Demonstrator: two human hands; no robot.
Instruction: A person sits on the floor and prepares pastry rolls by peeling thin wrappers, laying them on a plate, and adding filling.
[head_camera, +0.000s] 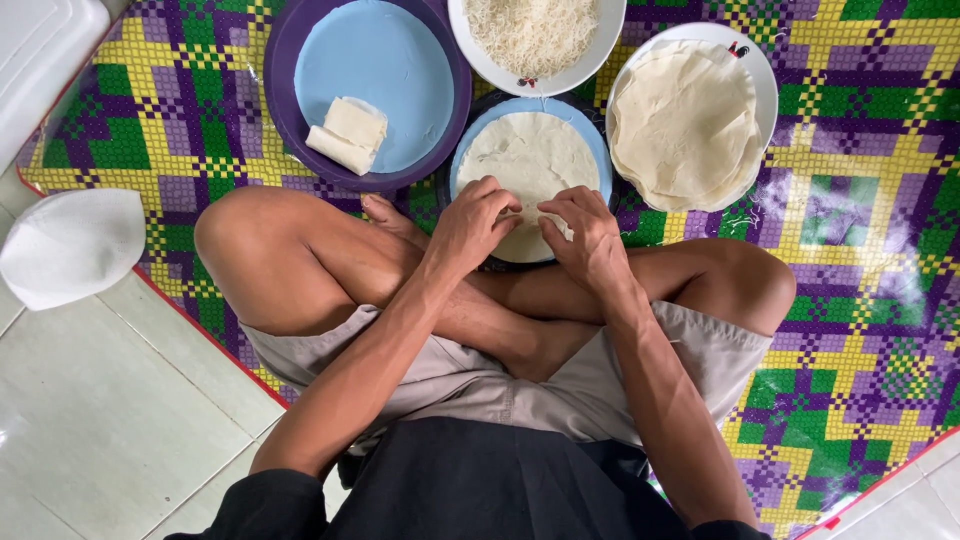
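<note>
I sit cross-legged on a mat. A round pale wrapper (528, 155) lies flat on a blue plate (598, 143) just beyond my shins. My left hand (470, 222) and my right hand (590, 232) both rest on its near edge, fingers curled and pinching the sheet. A small heap of white filling seems to lie between the fingertips, mostly hidden. Two folded white rolls (346, 135) lie on a light blue plate (400, 60) inside a purple rim.
A white bowl (590, 60) of shredded white strands stands at the top centre. A white plate (765, 80) with a stack of wrappers is at the right. The checked purple, green and yellow mat (860, 250) covers the tiled floor. A white cloth (70, 245) lies left.
</note>
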